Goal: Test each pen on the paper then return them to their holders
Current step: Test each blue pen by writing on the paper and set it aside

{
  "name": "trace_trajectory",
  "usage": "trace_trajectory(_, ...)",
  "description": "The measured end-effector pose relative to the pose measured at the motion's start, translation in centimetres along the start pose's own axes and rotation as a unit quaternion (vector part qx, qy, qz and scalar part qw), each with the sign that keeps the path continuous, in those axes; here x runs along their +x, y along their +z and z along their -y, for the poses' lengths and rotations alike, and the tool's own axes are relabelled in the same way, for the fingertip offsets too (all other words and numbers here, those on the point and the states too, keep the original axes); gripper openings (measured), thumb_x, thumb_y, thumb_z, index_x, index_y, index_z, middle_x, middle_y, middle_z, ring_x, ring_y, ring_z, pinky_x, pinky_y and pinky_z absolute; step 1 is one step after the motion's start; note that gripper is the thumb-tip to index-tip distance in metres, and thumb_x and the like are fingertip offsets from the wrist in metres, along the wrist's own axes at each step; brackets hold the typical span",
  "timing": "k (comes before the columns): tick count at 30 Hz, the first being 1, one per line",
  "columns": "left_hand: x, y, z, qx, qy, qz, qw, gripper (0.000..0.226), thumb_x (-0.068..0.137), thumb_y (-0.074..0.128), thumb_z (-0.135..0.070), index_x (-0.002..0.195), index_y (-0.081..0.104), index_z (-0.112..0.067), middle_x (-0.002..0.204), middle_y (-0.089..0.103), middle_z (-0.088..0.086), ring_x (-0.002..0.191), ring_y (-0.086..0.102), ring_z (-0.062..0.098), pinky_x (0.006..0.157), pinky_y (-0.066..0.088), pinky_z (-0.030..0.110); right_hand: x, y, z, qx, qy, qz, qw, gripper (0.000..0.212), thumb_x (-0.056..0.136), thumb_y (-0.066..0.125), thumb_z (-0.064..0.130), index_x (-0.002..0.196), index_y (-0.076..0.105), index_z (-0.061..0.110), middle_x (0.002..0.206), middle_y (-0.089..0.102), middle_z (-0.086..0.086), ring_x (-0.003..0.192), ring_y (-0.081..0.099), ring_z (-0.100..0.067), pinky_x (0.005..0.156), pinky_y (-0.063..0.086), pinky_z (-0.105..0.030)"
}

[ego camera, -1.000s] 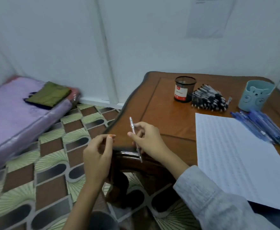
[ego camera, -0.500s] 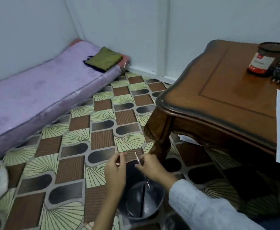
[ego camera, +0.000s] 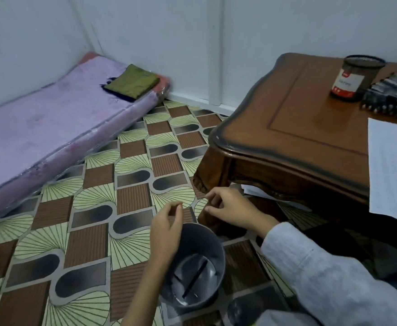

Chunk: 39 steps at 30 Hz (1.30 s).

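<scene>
My left hand (ego camera: 167,229) and my right hand (ego camera: 230,208) hover over a grey bin (ego camera: 219,255) on the floor, beside the table leg. Both hands hold nothing, and their fingers are loosely curled and apart. A black pen (ego camera: 195,278) lies slanted inside the bin. On the wooden table (ego camera: 287,128) stand a black mesh pen holder (ego camera: 355,78) with a red and white label, a pile of black pens (ego camera: 393,97) and a white lined paper (ego camera: 393,165) at the right edge.
A purple mattress (ego camera: 51,128) with a folded green cloth (ego camera: 134,83) lies along the left wall. Patterned floor spreads between the mattress and the table. Loose white sheets (ego camera: 261,192) lie under the table. White walls stand behind.
My right hand held a thin pen over the bin half a second ago; now it holds nothing. One second ago both hands were up at the table's edge with that pen.
</scene>
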<state>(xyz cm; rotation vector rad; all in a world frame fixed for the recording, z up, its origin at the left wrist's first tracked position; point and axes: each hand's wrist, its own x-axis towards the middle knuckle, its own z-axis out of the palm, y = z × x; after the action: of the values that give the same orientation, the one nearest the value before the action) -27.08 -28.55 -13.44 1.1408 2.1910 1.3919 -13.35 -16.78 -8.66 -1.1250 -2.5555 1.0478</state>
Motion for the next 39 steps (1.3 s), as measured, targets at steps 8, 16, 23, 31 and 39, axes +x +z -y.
trace_trajectory(8,4.0,1.6,-12.1,-0.123,0.111,-0.006,0.986,0.019,0.097,0.050,-0.018,0.092,0.068,-0.019,0.085,0.068,-0.006,0.080,0.063,0.005,0.067,0.047,0.014,-3.6,-13.2,1.3,0.048,-0.041,-0.128,0.990,0.011,0.091,0.064,0.024,0.101,0.069,0.023,0.082,0.068,0.002,0.063,0.060,-0.005,0.061,0.049,-0.022)
trace_trajectory(16,4.9,10.6,-23.0,-0.199,0.202,0.081,0.956,0.022,0.096,0.052,-0.012,0.085,0.070,-0.018,0.079,0.069,-0.006,0.079,0.064,0.007,0.072,0.048,0.020,-10.4,-23.5,-5.0,0.084,0.064,-0.261,0.960,0.012,0.095,0.057,0.013,0.100,0.068,0.017,0.077,0.070,0.001,0.054,0.060,0.000,0.047,0.044,-0.015)
trace_trajectory(23,0.5,20.8,-31.3,-0.233,0.232,0.228,0.916,0.022,0.096,0.051,-0.016,0.085,0.070,-0.016,0.078,0.068,-0.009,0.077,0.063,0.004,0.070,0.053,0.023,-17.6,-28.1,-11.5,0.065,0.171,-0.342,0.922,0.017,0.095,0.053,0.010,0.097,0.068,0.017,0.079,0.073,-0.002,0.058,0.064,-0.016,0.045,0.046,-0.020)
trace_trajectory(31,-4.4,29.4,-36.1,-0.128,0.295,0.373,0.870,0.021,0.093,0.053,-0.023,0.087,0.069,-0.011,0.087,0.068,-0.002,0.082,0.059,0.006,0.070,0.045,0.021,-25.0,-30.6,-20.1,0.020,0.283,-0.451,0.846,0.012,0.089,0.062,0.008,0.091,0.074,0.011,0.079,0.072,-0.008,0.058,0.060,-0.013,0.051,0.047,-0.018)
trace_trajectory(39,-5.4,34.3,-35.3,0.089,0.409,0.341,0.842,0.026,0.093,0.052,-0.034,0.112,0.062,-0.019,0.116,0.061,-0.003,0.109,0.050,0.015,0.088,0.032,0.025,-28.8,-30.4,-25.7,-0.179,0.371,-0.408,0.814,0.032,0.094,0.051,0.011,0.123,0.062,0.016,0.122,0.054,-0.005,0.115,0.045,-0.020,0.093,0.045,-0.033)
